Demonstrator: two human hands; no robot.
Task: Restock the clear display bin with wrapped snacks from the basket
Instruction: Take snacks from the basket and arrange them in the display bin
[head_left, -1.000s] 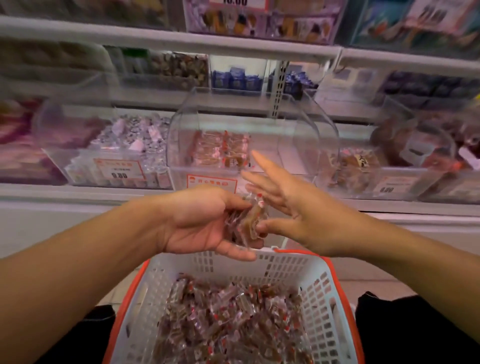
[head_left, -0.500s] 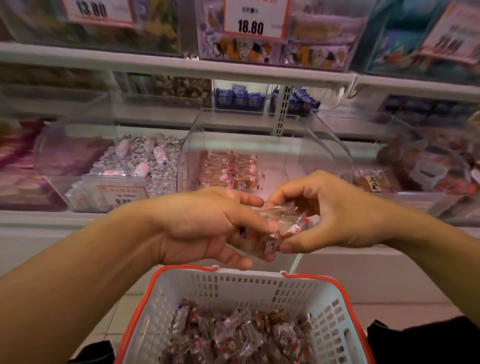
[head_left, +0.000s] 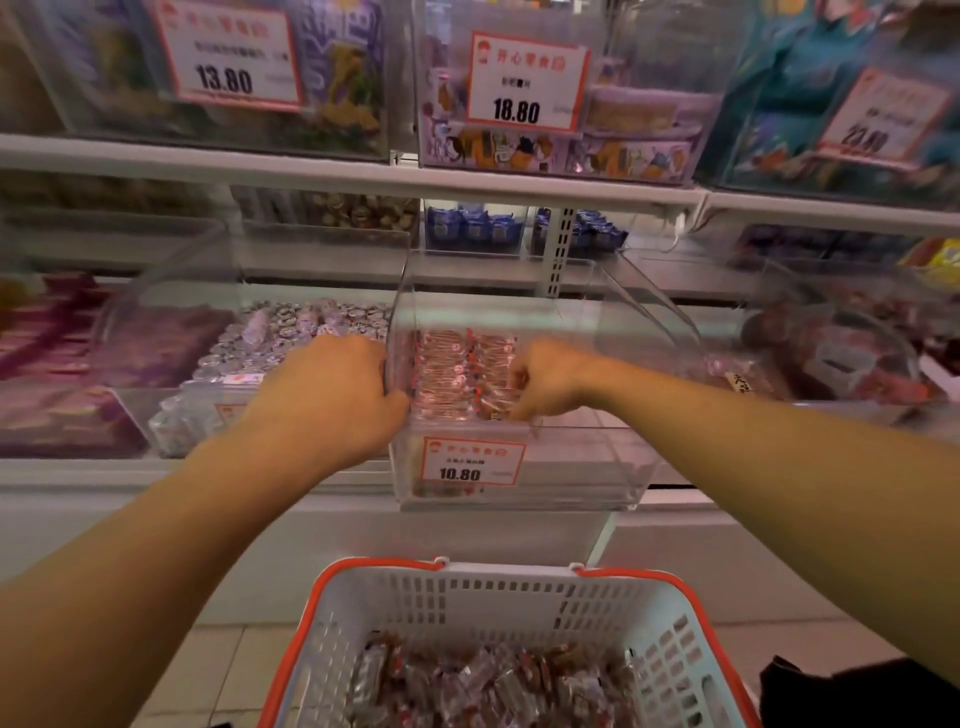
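Now left hand (head_left: 332, 395) grips the clear plastic display bin (head_left: 519, 488)'s left wall; right hand (head_left: 550, 382) pinches brown wrapped snacks (head_left: 457, 374) inside.

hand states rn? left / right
Left hand: grips the left wall edge of the clear display bin.
Right hand: inside the bin, fingers curled at the wrapped snacks; whether it holds one cannot be told.

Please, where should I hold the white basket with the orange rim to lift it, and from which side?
Grip the basket by its orange rim, coming from above with one hand on each long side. The top is open and the rim runs all round, while loose wrapped snacks fill the bottom, so I would keep it level.
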